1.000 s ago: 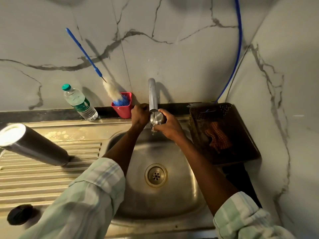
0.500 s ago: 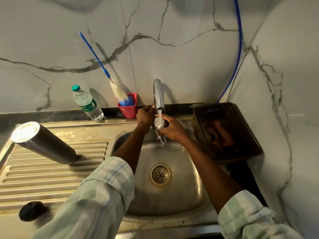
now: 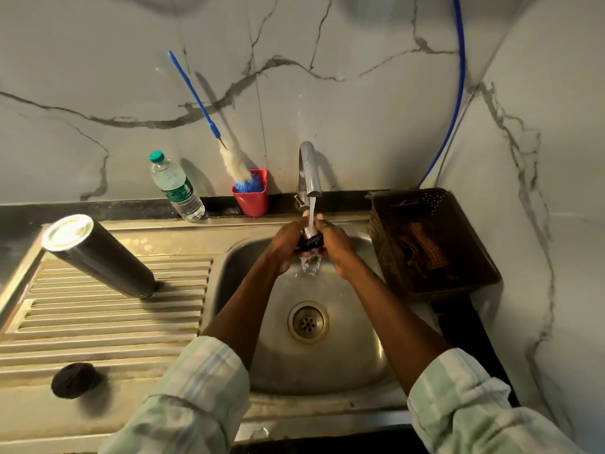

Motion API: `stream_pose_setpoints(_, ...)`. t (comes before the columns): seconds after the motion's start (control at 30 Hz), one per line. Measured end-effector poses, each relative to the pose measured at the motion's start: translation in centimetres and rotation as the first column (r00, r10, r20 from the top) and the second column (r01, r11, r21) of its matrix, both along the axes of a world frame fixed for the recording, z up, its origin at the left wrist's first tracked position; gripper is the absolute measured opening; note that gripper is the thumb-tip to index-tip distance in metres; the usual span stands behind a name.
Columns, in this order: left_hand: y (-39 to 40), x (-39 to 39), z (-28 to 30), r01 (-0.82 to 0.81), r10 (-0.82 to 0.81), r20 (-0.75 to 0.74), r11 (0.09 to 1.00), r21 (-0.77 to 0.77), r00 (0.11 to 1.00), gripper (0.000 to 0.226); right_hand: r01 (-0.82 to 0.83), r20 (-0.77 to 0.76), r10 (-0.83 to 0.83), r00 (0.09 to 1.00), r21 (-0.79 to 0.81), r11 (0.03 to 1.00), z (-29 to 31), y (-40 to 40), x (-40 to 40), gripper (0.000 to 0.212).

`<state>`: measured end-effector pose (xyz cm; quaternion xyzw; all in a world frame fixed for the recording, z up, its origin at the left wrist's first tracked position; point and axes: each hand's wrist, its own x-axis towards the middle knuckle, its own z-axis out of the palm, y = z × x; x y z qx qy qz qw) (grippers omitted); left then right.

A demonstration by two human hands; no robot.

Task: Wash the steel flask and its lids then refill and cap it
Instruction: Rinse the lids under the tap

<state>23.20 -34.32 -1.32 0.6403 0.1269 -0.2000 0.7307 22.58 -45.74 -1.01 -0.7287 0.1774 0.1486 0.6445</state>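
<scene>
Under the tap (image 3: 309, 172), over the back of the sink (image 3: 343, 365), the left hand (image 3: 284, 244) and the right hand (image 3: 335, 245) are cupped toward each other, fingers curled round a small dark lid (image 3: 311, 241) held between them, with the running water falling onto it and spilling off below. By the look of it the wash is at an early stage: one lid is being rinsed, and a second lid (image 3: 76, 380), dark and round, lies on the draining board (image 3: 98, 326) well to the left of the left hand and nearer the person. The flask (image 3: 98, 255) stands upright on the same board, farther left of the hands, apart from both lids; whether it has been washed cannot be told. Left to do, I judge, are the other lid, perhaps the flask, then filling and capping.

Behind the left hand, against the wall, a red cup (image 3: 252, 196) holds a bottle brush (image 3: 209, 116), with a plastic water bottle (image 3: 176, 188) just left of that. Right of the right hand sits a brown basket (image 3: 458, 283) with a checked cloth (image 3: 424, 249) inside. The walls are pale marble with grey veins, and a blue hose (image 3: 460, 77) hangs down in the corner
</scene>
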Motion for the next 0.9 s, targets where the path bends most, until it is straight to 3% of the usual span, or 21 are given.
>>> stream_pose_setpoints(0.1,-0.7,-0.3,-0.4,-0.012,0.010,0.032,0.998,0.069,0.999,0.030,0.131,0.026,-0.128,0.991,-0.168,0.977,-1.7,1.4,-0.2,0.059)
stream_pose_setpoints(0.23,-1.6,-0.5,-0.6,-0.059,0.051,-0.100,0.995,-0.081,0.994,0.032,0.106,0.271,0.002,0.963,-0.383,0.918,-0.7,3.0,-1.4,0.031)
stream_pose_setpoints(0.33,-1.6,-0.4,-0.9,-0.090,0.079,-0.092,0.989,-0.119,0.993,0.034,0.161,0.388,-0.004,0.922,-0.373,0.914,-0.1,3.0,-1.7,0.027)
stream_pose_setpoints(0.47,-1.9,-0.9,-0.9,-0.175,0.169,-0.049,0.972,-0.156,0.984,0.040,0.244,0.254,-0.201,0.946,-0.154,0.957,1.1,3.0,-1.0,0.024)
stream_pose_setpoints(0.57,-2.1,-1.4,-1.0,-0.202,0.194,-0.059,0.952,-0.231,0.979,0.039,0.408,-0.076,-0.403,0.912,0.061,0.911,2.2,2.6,0.8,0.016)
stream_pose_setpoints(0.63,-2.0,-1.7,-0.9,-0.237,0.229,-0.060,0.935,-0.265,0.971,0.033,0.377,-0.189,-0.362,0.913,0.056,0.924,2.6,2.7,1.2,0.012)
stream_pose_setpoints(0.7,-1.7,-1.5,-0.8,-0.270,0.264,-0.057,0.923,-0.276,0.963,0.028,0.291,-0.009,-0.292,0.956,-0.042,0.956,2.3,3.8,1.0,0.022)
stream_pose_setpoints(0.8,-1.1,-0.8,-0.1,-0.273,0.264,-0.074,0.945,-0.179,0.962,0.033,0.260,0.274,-0.213,0.938,-0.152,0.954,1.9,4.9,-0.9,0.026)
stream_pose_setpoints(0.9,-0.5,-1.0,0.5,-0.205,0.191,-0.108,0.969,-0.139,0.976,0.041,0.224,0.360,-0.117,0.926,-0.273,0.935,0.3,4.7,-0.8,0.027)
